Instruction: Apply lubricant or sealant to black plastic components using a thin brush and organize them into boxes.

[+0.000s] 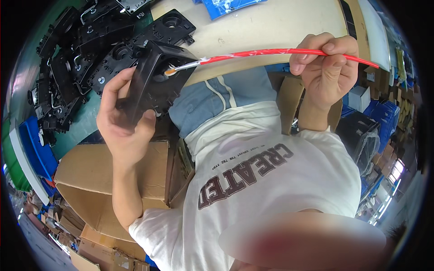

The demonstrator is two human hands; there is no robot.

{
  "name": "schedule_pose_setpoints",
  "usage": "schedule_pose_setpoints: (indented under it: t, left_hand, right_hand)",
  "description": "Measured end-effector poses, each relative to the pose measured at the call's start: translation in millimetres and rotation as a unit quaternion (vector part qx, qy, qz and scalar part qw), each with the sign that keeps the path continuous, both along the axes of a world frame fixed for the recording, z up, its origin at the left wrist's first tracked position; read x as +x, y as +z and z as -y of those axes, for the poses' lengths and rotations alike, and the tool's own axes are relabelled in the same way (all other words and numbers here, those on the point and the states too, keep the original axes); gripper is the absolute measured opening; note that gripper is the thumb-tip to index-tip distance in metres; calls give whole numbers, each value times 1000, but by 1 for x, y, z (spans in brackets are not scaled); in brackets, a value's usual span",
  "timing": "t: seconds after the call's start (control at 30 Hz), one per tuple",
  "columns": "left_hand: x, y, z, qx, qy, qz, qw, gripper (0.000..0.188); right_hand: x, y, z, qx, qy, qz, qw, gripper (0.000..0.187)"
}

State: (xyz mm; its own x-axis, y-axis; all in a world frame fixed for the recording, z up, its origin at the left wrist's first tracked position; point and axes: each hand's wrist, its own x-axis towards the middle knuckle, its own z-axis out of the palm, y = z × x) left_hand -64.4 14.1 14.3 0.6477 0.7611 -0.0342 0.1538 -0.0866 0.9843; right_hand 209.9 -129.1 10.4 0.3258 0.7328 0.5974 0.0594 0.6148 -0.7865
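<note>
My left hand (118, 122) grips a black plastic housing (147, 86) by its sides, tilted so that its hollow interior shows. Thumb and fingers wrap round its lower part. Between the fingertips of my right hand (327, 67) is a thin paintbrush (257, 52) with a long red handle and a silver ferrule. Smears of something whitish mark the handle. The brush's orange-brown bristles reach into the opening of the housing; whether they touch its inner wall I cannot tell.
Several similar black parts (86, 58) with metal rods lie heaped on the green mat at the left. A blue item with white smears (226, 6) lies on the pale tabletop (271, 29). Below the table's edge stands an open cardboard box (117, 169). A blue bin (36, 147) is at far left.
</note>
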Motion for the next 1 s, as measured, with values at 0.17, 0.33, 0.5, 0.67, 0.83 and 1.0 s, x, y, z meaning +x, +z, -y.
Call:
schedule_pose_setpoints:
  t: [0.17, 0.33, 0.5, 0.67, 0.83, 1.0]
  left_hand:
    - [0, 2, 0, 14, -8, -6, 1000, 61]
    - [4, 4, 3, 10, -5, -2, 1000, 61]
    - [5, 5, 5, 10, -7, 5, 1000, 63]
    - [4, 3, 4, 39, -11, -3, 999, 59]
    - [5, 3, 4, 50, -18, -11, 999, 58]
    - [6, 3, 5, 69, -22, -21, 997, 58]
  right_hand:
    - [-6, 9, -2, -17, -15, 62, 998, 17]
    - [-7, 20, -1, -33, -9, 148, 988, 18]
    - [-7, 34, -4, -27, 9, 224, 974, 18]
    - [-3, 49, -11, -15, 70, 318, 945, 13]
    - [-11, 62, -10, -34, 73, 370, 926, 11]
    - [-24, 71, -8, -72, 36, 407, 910, 14]
